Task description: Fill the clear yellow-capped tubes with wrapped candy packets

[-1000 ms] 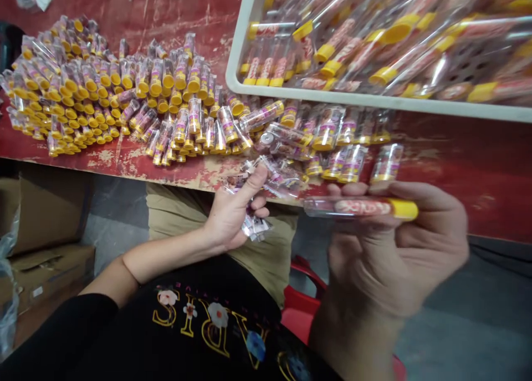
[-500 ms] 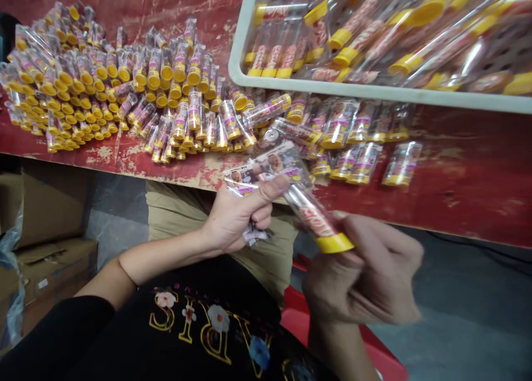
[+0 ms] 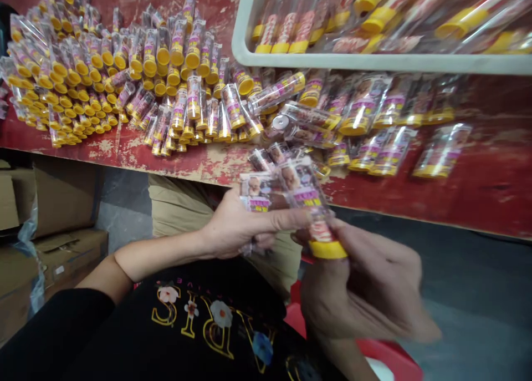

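My left hand (image 3: 236, 225) is closed on a few printed clear plastic sleeves (image 3: 256, 191). Its thumb reaches across to a clear tube with a yellow cap (image 3: 328, 249) and a red-and-white label. Around the tube's upper part is another printed sleeve (image 3: 302, 188), leaving the cap end exposed. My right hand (image 3: 369, 292), blurred, grips the tube near its cap, which points down towards me. Some of its fingers are hidden behind the tube.
On the red table (image 3: 494, 198), many sleeved tubes (image 3: 152, 54) are heaped left and in front of me. A white tray (image 3: 353, 62) of tubes stands back right. Cardboard boxes (image 3: 62, 203) are at lower left. A red stool (image 3: 384, 353) is beneath me.
The printed sleeve has gone further down over the tube, covering most of its body. My left thumb has moved right, nearer the cap. The view has shifted slightly.
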{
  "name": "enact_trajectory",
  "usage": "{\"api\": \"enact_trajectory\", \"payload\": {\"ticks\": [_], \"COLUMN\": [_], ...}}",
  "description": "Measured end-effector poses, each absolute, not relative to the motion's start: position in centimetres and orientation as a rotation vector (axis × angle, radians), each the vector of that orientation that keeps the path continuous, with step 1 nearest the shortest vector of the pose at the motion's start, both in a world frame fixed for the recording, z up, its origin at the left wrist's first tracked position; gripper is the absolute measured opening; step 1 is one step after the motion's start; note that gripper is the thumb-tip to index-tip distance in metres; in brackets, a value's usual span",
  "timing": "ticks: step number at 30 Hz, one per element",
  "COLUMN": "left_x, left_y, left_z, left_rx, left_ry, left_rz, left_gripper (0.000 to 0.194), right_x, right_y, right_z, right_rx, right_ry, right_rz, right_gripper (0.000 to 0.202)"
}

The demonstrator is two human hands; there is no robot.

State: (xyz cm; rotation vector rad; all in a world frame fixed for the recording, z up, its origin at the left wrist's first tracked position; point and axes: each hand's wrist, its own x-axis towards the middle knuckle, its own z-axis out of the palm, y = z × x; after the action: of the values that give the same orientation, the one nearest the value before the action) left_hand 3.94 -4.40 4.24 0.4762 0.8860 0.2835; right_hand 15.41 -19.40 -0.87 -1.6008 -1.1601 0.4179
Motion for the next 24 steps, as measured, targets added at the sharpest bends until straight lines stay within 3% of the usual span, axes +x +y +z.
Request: {"api": "enact_trajectory", "payload": {"ticks": [6, 10, 14, 18, 22, 24], "left_x": [3.8, 3.7, 3.6, 3.9, 4.6, 4.9], "left_y": [-5.2, -5.3, -5.6, -5.9, -5.7, -5.3], "left_z": [4.2, 4.0, 3.6, 3.3, 3.4, 3.5], "left_rx": [0.503, 0.512, 0.555, 0.595, 0.565, 0.525], "left_ry": [0.847, 0.807, 0.807, 0.804, 0.804, 0.821], "left_rz": [0.303, 0.322, 0.316, 0.298, 0.363, 0.416], "left_gripper": [0.061, 0.066, 0.064, 0.067, 0.059, 0.053], "right_x": [15.1, 14.3, 14.2, 13.8, 15.2, 18.1], "right_y": [-16.2, -14.7, -14.3, -14.2, -13.7, -13.6], "right_z": [-1.2, -1.0, -0.9, -0.9, -2.6, -4.7], "right_rx": [-1.576, -1.55, -1.505, -1.439, -1.422, -1.423], "right_ry": [-1.147, -0.994, -0.997, -0.932, -0.617, -0.453], "right_rz": [0.304, -0.022, -0.016, -0.022, 0.036, -0.092], "right_gripper": [0.03, 0.045, 0.05, 0.044, 0.027, 0.019]}}
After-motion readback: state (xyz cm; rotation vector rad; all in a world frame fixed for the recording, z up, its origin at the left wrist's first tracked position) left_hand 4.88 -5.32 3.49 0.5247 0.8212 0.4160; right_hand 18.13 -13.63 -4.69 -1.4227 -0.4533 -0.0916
